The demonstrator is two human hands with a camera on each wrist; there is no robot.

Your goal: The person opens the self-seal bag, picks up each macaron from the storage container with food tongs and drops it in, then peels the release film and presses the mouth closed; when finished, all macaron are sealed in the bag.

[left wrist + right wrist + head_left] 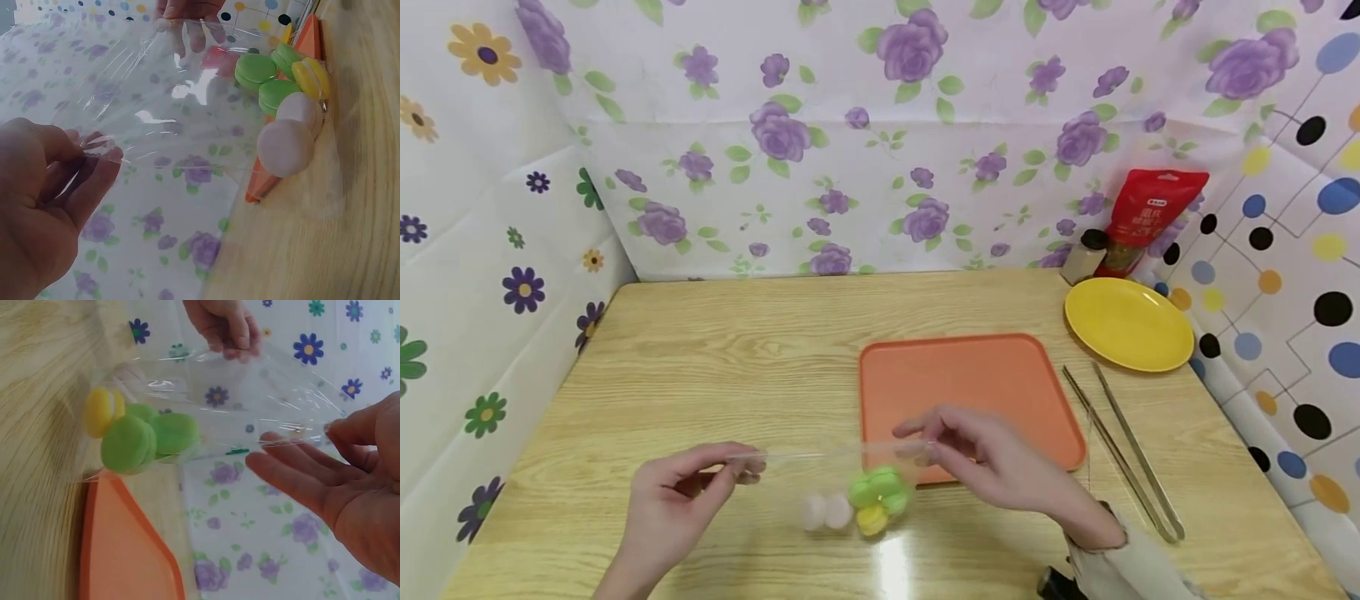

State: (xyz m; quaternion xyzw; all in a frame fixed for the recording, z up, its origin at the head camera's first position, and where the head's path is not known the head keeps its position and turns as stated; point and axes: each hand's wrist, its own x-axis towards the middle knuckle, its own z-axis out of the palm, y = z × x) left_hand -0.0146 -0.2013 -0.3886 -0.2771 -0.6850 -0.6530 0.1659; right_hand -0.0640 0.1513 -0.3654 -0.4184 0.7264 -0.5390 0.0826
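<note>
A clear plastic bag is stretched between my two hands above the table. My left hand pinches one top corner between thumb and fingers. At the opposite corner my right hand pinches the film with thumb and forefinger, its other fingers spread, as the right wrist view shows. In the bottom of the bag lie several macarons: green macarons, a yellow macaron and pale pink macarons. The bag hangs partly in front of an orange tray.
Long metal tongs lie right of the tray. Behind them sits a yellow plate. A black-capped jar and a red pouch stand at the back right corner. Patterned cloths line the table's back and sides.
</note>
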